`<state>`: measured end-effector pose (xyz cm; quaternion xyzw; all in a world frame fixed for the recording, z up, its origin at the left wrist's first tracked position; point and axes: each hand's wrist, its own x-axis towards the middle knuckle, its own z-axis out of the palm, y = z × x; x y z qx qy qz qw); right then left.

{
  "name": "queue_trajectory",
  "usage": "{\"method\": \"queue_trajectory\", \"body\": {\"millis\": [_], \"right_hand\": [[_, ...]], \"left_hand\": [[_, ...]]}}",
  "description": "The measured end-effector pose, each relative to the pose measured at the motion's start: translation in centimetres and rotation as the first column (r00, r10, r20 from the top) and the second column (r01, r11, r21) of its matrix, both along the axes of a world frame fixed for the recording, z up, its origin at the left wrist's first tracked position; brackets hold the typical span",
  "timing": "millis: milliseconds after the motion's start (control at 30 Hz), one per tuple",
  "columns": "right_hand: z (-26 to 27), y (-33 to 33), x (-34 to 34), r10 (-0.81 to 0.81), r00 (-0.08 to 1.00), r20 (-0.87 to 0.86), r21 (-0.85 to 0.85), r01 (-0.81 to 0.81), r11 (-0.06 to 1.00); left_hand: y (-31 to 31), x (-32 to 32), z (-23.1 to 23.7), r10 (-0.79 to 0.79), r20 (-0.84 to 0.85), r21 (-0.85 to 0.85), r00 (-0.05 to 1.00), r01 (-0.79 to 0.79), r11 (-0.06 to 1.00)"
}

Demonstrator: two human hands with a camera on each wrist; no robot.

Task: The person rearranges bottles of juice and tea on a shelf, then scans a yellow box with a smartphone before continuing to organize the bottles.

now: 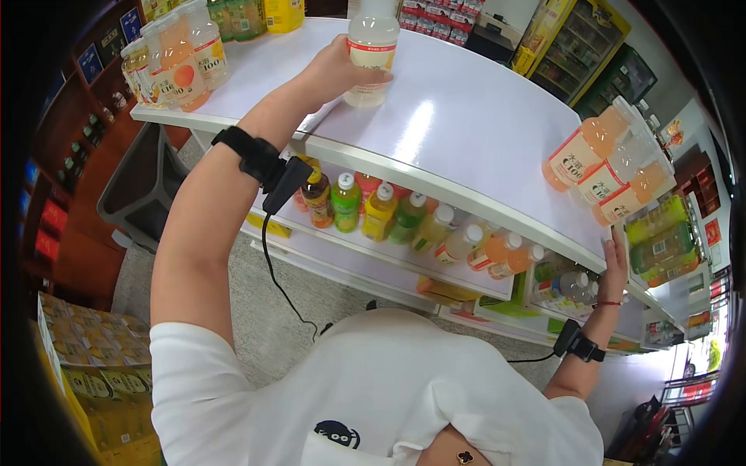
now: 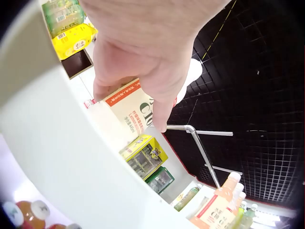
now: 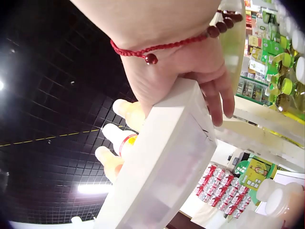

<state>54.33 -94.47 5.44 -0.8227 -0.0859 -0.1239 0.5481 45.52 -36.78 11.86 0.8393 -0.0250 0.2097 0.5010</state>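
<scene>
My left hand [image 1: 336, 71] grips a clear plastic bottle of pale drink [image 1: 373, 35] round its label, near the far side of the white counter [image 1: 466, 116]. In the left wrist view, the thumb and fingers lie on either side of the bottle's cream label [image 2: 135, 112], which has a red band. My right hand [image 1: 615, 264] rests against the counter's right end. The right wrist view shows its fingers, fairly straight, over the white corner [image 3: 183, 95]. Close by that hand stand several C100 drink bottles [image 1: 606, 172], orange ones with a pale one among them.
More C100 bottles [image 1: 183, 74] stand at the counter's left end, by a yellow pack [image 1: 284, 14]. A shelf under the counter holds a row of coloured drink bottles [image 1: 381, 210]. A dark chair [image 1: 144, 182] is at the left, and stacked cartons [image 1: 97, 373] are below it.
</scene>
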Motion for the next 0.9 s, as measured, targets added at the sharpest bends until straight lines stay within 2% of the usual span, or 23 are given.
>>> {"method": "queue_trajectory", "body": {"millis": [67,167,300,367,600,667,767,900], "right_hand": [[-0.4,-0.3,0.4,0.03,0.999,0.025,0.02,-0.031,0.999],[-0.1,0.2,0.0,0.051,0.998,0.029,0.042,-0.052,0.998],[-0.5,0.0,0.4,0.056,0.998,0.041,0.057,-0.059,0.997],[-0.5,0.0,0.3,0.053,0.997,0.052,0.046,-0.056,0.997],[-0.9,-0.1,0.5,0.04,0.996,0.076,0.064,-0.045,0.997],[-1.0,-0.1,0.5,0.038,0.996,0.086,0.075,-0.045,0.996],[-1.2,-0.3,0.7,0.026,0.996,0.088,0.051,-0.03,0.998],[-1.4,-0.5,1.1,0.038,0.995,0.091,0.084,-0.046,0.995]], "left_hand": [[-1.0,1.5,-0.7,0.042,0.035,-0.011,0.999,-0.041,0.999],[-4.2,2.0,0.1,-0.028,0.03,-0.05,0.999,0.029,0.998],[-7.5,5.3,-1.2,-0.002,0.016,-0.091,1.0,0.004,0.996],[-9.8,6.1,-0.9,-0.076,-0.003,-0.163,0.997,0.075,0.984],[-16.8,7.5,0.3,-0.161,-0.042,-0.195,0.986,0.15,0.969],[-17.8,7.8,0.9,-0.343,-0.081,-0.243,0.936,0.315,0.918],[-19.7,8.2,1.4,-0.392,-0.076,-0.235,0.917,0.366,0.9],[-21.7,8.5,1.2,-0.378,-0.074,-0.26,0.923,0.348,0.9]]}}
